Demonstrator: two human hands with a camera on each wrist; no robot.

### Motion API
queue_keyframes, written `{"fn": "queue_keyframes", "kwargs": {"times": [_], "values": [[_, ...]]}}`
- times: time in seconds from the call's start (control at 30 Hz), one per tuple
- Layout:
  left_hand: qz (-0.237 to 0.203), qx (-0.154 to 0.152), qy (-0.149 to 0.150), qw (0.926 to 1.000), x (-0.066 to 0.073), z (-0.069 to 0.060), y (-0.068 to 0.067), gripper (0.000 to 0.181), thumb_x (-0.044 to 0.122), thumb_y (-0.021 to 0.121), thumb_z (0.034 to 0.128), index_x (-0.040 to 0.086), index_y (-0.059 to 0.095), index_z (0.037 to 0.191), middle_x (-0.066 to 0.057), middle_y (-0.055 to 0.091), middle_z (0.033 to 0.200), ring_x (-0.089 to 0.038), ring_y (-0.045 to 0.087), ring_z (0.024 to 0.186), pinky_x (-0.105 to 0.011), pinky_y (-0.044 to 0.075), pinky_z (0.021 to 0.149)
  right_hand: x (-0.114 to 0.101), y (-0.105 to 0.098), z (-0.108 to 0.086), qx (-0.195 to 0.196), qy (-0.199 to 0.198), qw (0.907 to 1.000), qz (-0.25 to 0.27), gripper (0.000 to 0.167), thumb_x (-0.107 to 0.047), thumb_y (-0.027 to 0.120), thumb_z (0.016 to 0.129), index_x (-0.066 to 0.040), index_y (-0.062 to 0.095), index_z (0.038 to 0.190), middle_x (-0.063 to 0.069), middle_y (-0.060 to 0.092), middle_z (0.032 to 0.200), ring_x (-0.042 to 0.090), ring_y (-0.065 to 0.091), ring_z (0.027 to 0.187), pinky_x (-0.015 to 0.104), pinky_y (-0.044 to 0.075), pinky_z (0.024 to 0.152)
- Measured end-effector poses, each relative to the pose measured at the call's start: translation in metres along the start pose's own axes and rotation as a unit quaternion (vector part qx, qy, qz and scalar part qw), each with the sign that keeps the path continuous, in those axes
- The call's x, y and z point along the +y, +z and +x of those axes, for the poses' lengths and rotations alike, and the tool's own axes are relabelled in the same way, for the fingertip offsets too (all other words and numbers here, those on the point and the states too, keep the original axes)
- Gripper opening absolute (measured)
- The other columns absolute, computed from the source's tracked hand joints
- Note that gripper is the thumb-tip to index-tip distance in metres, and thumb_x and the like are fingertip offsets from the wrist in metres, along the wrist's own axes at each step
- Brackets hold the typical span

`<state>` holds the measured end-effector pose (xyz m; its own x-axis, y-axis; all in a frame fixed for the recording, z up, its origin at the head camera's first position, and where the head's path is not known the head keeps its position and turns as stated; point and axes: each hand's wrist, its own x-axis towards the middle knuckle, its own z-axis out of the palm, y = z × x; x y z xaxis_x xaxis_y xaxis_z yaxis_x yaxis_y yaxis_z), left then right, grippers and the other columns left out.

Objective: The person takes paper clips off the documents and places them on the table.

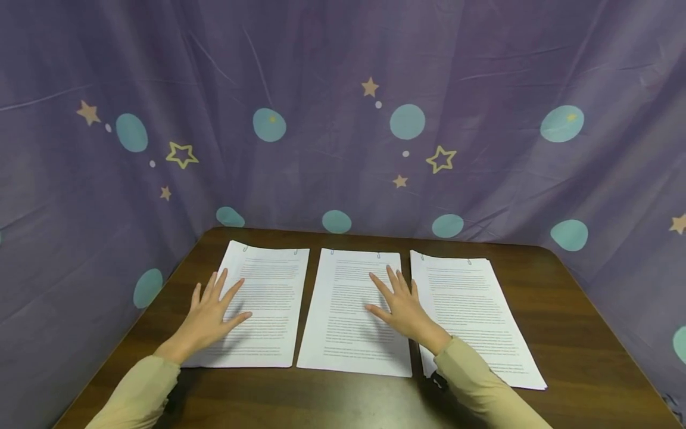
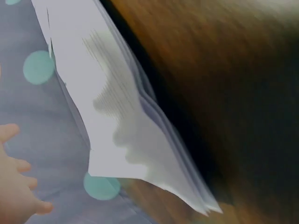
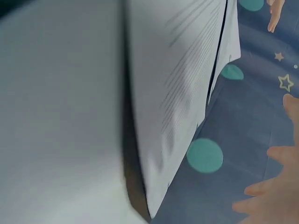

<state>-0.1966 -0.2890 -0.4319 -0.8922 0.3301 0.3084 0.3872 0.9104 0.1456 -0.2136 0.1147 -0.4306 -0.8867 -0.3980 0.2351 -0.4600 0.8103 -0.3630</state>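
Clock face laid on the middle stack of printed sheets, head view: left stack lay at 9 o'clock, right stack at 3, all on the brown worktop. Small clips sat along each stack's 12 o'clock edge. The left hand, fingers spread, hung over the left stack's 9 o'clock edge; the right hand, fingers likewise spread, hung over the middle stack's 3 o'clock edge. Shadows fell apart from both hands; neither seemed to touch paper, and nothing was pinched. Judgement: step in hand looked like a flat-palmed hover. Good technique called for level wrists, sleeves clear of the sheets, and any contact made lightly, since the 6 o'clock ends showed no clip and could have slid or creased
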Motion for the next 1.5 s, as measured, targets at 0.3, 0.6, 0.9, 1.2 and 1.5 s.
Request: {"fn": "queue_keyframes", "kwargs": {"times": [0.3, 0.6, 0.9, 1.2, 1.5], "values": [[-0.028, -0.003, -0.035, 0.999, -0.022, -0.005, -0.005, 0.07, 0.045, 0.054, 0.0835, 0.007, 0.028, 0.137, -0.031, 0.013, 0.139, -0.044, 0.007, 0.129, -0.062, 0.004, 0.098, -0.027, 0.017, 0.023, -0.019, -0.022, 0.9979, 0.058, 0.064, -0.046, 0.048, 0.087, -0.02, 0.025, 0.14, 0.023, 0.016, 0.143, 0.04, 0.016, 0.129, 0.06, 0.011, 0.099], [-0.047, -0.004, -0.066, 0.9967, -0.039, -0.004, -0.005, 0.069, 0.041, 0.058, 0.082, -0.003, 0.035, 0.13, -0.036, 0.025, 0.131, -0.052, 0.026, 0.116, -0.066, 0.018, 0.089, -0.048, 0.036, 0.042, -0.046, -0.025, 0.9879, 0.146, 0.061, -0.04, 0.049, 0.089, -0.014, 0.027, 0.139, 0.025, 0.018, 0.141, 0.042, 0.024, 0.125, 0.057, 0.023, 0.098], [-0.081, -0.048, -0.122, 0.9881, -0.056, -0.005, 0.003, 0.072, 0.034, 0.062, 0.0811, -0.012, 0.032, 0.128, -0.04, 0.029, 0.125, -0.056, 0.029, 0.11, -0.066, 0.026, 0.084, -0.07, 0.057, 0.054, -0.06, -0.025, 0.9707, 0.231, 0.057, -0.03, 0.052, 0.089, -0.005, 0.031, 0.136, 0.023, 0.028, 0.138, 0.034, 0.027, 0.127, 0.046, 0.025, 0.101], [-0.111, -0.066, -0.15, 0.9802, -0.064, -0.006, 0.007, 0.07, 0.031, 0.06, 0.0826, -0.015, 0.032, 0.126, -0.041, 0.033, 0.122, -0.055, 0.032, 0.109, -0.06, 0.031, 0.086, -0.085, 0.076, 0.064, -0.065, 0.008, 0.953, 0.296, 0.053, -0.025, 0.051, 0.09, -0.002, 0.034, 0.134, 0.019, 0.038, 0.134, 0.033, 0.039, 0.12, 0.043, 0.032, 0.098], [-0.133, -0.09, -0.172, 0.972, -0.065, -0.002, 0.007, 0.07, 0.034, 0.057, 0.0846, -0.015, 0.03, 0.127, -0.04, 0.033, 0.124, -0.054, 0.031, 0.111, -0.059, 0.032, 0.086, -0.096, 0.086, 0.069, -0.087, 0.036, 0.939, 0.331, 0.054, -0.026, 0.05, 0.09, -0.002, 0.032, 0.134, 0.025, 0.04, 0.13, 0.036, 0.043, 0.115, 0.043, 0.04, 0.091]]}}
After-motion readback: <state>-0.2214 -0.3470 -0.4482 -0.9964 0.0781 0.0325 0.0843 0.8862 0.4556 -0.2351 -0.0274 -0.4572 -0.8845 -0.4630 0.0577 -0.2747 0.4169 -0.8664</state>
